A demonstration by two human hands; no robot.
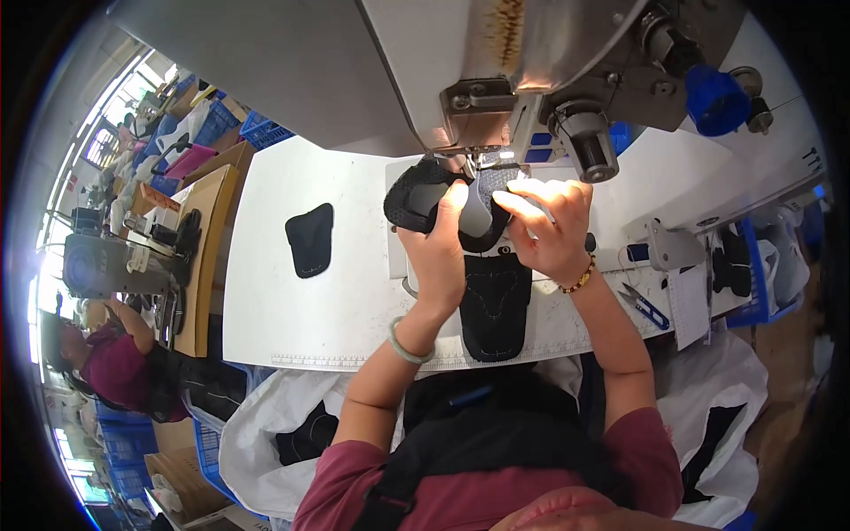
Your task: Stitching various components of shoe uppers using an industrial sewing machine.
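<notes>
A black mesh shoe upper (409,196) with a grey lining is bunched beneath the needle area of a sewing machine (301,75). My left hand (437,257) grips its left side, thumb on top near the opening. With bent fingers, my right hand (551,226) pinches the right edge of the same upper. The machine's presser area partly hides where the upper meets the needle. Just below my hands, a black tongue-shaped fabric piece (494,323) with light stitch lines lies flat at the table's front edge. A similar black piece (310,241) rests farther left.
Blue-handled thread snips (648,307) lie right of my right forearm, beside a paper sheet (689,305). White sacks (274,407) with black pieces hang at the front edge. A co-worker (119,367) sits at another machine (115,264) on the left.
</notes>
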